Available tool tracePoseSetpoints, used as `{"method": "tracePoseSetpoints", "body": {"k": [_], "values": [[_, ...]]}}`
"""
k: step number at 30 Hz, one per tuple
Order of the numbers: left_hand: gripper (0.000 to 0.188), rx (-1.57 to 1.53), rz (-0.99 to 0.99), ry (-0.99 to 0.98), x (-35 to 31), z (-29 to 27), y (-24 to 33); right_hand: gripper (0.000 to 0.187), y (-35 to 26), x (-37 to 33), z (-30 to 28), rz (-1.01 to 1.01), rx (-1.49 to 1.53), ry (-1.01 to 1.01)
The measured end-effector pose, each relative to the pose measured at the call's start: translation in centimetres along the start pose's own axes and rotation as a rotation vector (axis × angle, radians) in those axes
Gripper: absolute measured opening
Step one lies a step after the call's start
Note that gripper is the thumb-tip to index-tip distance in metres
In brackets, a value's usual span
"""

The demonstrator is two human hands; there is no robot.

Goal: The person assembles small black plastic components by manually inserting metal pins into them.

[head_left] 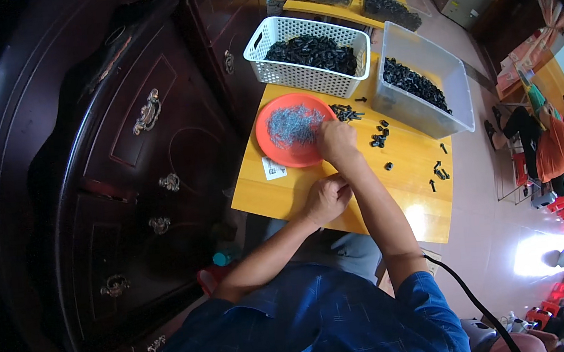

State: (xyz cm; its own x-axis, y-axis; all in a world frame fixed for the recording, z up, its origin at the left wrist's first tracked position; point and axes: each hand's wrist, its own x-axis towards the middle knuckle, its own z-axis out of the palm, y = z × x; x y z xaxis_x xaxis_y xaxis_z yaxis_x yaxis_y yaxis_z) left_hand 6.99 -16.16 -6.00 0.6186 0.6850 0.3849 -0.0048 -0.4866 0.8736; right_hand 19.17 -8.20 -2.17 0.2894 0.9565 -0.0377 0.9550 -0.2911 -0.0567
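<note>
An orange-red plate point(267, 145) at the left of the yellow table holds a heap of thin silvery metal pieces point(294, 126), like small pins or screws. My right hand point(338, 140) is over the plate's right rim, fingers curled down and closed; what they grip, if anything, is hidden. Nearer to me, my left hand point(328, 200) is closed above the table's front part, partly under my right forearm; its contents cannot be made out. Small black bolt-shaped parts point(345, 112) lie just beyond my right hand, and short black round parts point(379, 140) lie to its right.
A white perforated basket point(307, 78) of black parts stands behind the plate. To its right, a clear plastic bin point(417, 105) holds more. Loose black pieces point(440, 173) lie at the table's right. Dark cabinets point(139, 155) flank the left; other people sit farther off.
</note>
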Motion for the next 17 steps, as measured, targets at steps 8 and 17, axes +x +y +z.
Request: {"method": "tracePoseSetpoints", "body": {"k": [8,17], "values": [[0.010,0.006,0.034,0.023,-0.2,0.1,-0.4,0.025,0.1,-0.2,-0.4,-0.040,0.034,-0.015],[0.010,-0.006,-0.012,0.018,0.0,0.8,-1.3,0.026,1.0,0.5,-0.7,0.053,0.085,0.003]]}}
